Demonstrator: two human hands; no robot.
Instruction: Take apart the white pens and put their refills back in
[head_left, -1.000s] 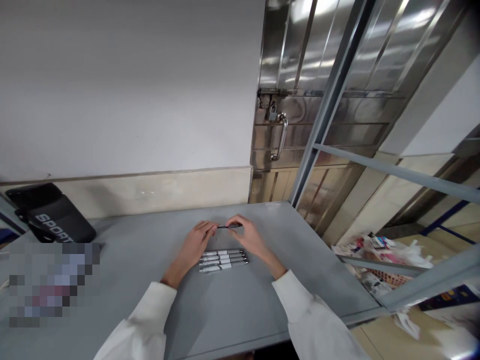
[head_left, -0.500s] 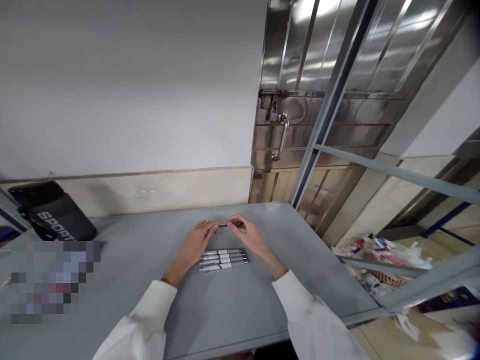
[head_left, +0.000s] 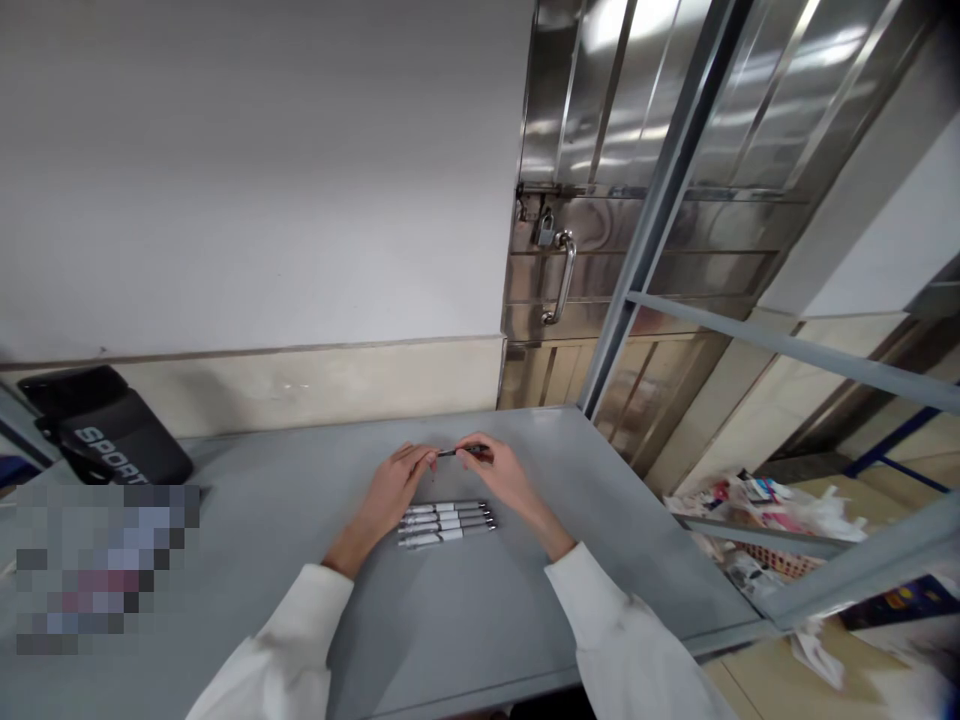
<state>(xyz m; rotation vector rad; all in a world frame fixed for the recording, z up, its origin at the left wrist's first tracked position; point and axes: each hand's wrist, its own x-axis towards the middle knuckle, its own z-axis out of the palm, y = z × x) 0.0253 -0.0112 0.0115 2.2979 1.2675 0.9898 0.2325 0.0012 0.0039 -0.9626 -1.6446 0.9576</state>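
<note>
Between my two hands is a thin dark pen (head_left: 448,453), held level above the grey table (head_left: 435,650). The fingertips of my left hand (head_left: 396,480) pinch its left end. My right hand (head_left: 496,472) is closed round the other end, and its fingers cover part of the barrel. Just below my hands, several white pens (head_left: 446,522) with dark and silver ends lie side by side in a neat row on the table. My left hand partly overlaps the row's upper left.
A black case marked SPORT (head_left: 112,425) stands at the table's left rear, beside a blurred patch. Grey metal frame posts (head_left: 637,250) rise at the right. A metal door (head_left: 577,230) is behind. Bags and a basket (head_left: 772,540) sit beyond the right edge.
Almost nothing differs. The view has shifted very slightly, and both hands keep the same hold on the dark pen.
</note>
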